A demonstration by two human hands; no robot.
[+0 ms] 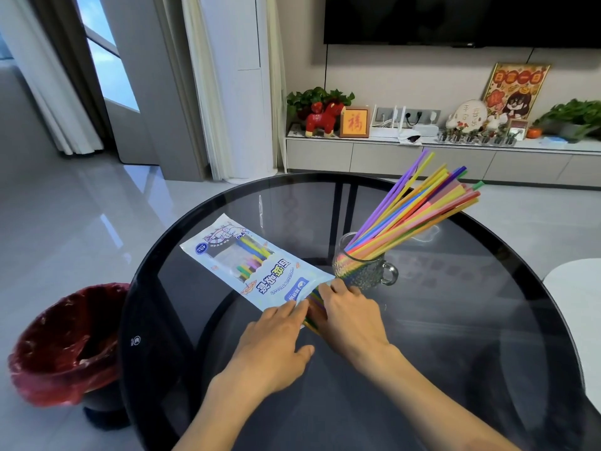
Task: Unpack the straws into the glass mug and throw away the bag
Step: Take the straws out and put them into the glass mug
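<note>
Two bare hands meet at the near, open end of a printed plastic straw bag [257,265] that lies flat on a round, dark glass counter [455,336]. The left hand [276,340] presses the bag's mouth down, with its fingers [297,305] laid fairly straight along the edge of the plastic. The right hand [348,315] has its fingers [331,288] curled over a small bundle of coloured straws [313,309] poking out of the opening, and seems to be gripping them to draw them out. More straws [252,255] show through the bag's clear window, further up inside. Just beyond the right hand stands a textured glass mug [364,271] with its handle turned to the right. It already holds a large fan of bright straws [419,209] in purple, yellow, pink, blue and green, leaning up and away to the right. On the floor to the left of the counter, well apart from the bag, sits a waste bin [65,346] lined with red plastic; nothing from this job can be seen in it. Judging from this, the work is well past halfway: most straws are in the mug, a last batch remains to be pulled out and moved across, and the empty bag has yet to go into the bin.
</note>
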